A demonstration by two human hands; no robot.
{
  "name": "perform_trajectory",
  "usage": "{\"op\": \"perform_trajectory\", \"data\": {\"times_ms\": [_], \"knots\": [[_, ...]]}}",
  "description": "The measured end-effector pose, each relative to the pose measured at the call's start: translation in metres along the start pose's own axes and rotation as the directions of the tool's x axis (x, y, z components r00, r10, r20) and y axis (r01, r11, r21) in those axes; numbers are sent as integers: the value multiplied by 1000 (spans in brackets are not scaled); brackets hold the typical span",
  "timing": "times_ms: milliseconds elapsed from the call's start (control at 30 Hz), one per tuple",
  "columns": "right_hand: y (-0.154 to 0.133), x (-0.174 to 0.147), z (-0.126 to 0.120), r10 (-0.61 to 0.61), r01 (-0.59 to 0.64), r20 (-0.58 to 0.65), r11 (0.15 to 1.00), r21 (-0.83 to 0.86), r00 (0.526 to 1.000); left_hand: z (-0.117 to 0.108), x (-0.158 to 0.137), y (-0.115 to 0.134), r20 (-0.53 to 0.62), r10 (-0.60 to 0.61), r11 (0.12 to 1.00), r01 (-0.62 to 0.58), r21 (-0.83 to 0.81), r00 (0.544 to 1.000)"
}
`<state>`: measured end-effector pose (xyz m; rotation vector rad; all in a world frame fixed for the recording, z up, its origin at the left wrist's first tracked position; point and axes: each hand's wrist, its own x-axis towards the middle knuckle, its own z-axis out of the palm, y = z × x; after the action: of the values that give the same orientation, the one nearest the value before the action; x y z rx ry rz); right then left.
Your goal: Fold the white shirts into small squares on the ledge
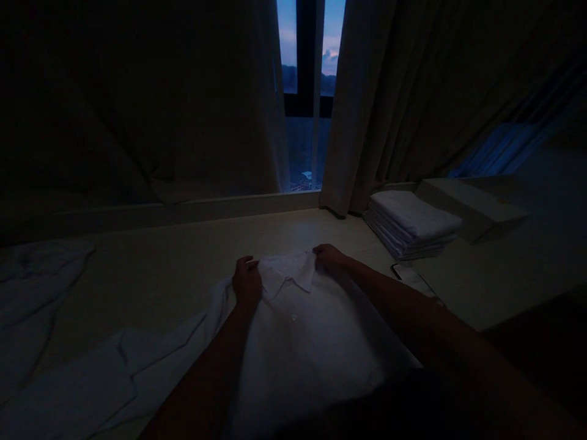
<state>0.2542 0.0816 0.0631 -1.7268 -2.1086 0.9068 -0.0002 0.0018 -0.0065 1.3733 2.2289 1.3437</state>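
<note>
A white collared shirt lies front side up before me, its collar toward the window and a small button showing below it. At the left end of the collar, my left hand is closed on the fabric, its fingers bent. My right hand pinches the shirt at the collar's right end, thumb and fingers together. A white sleeve stretches out to the left beyond my left forearm. The shirt's lower part fades into the dark at the bottom edge.
A stack of folded white cloths stands at the right, with a pale box behind it. A phone-like flat object lies nearer. Other white cloth lies far left. Dark curtains flank a narrow window.
</note>
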Motion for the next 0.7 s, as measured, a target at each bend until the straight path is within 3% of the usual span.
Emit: {"op": "perform_trajectory", "data": {"times_ms": [133,300,467,700], "knots": [[1,0,19,28,-30,-45,999,-37,999,-1,0,-2,31,8,996,-11,89,999],[2,-13,42,31,-54,-202,993,-106,979,-1,1,4,49,21,973,-32,227,999],[2,-32,61,-120,-14,-390,946,-325,913,-5,-6,15,7,-16,921,12,390,1000],[0,-35,67,-212,-8,-434,892,-451,876,-18,-27,26,-13,-38,822,38,569,999]]}}
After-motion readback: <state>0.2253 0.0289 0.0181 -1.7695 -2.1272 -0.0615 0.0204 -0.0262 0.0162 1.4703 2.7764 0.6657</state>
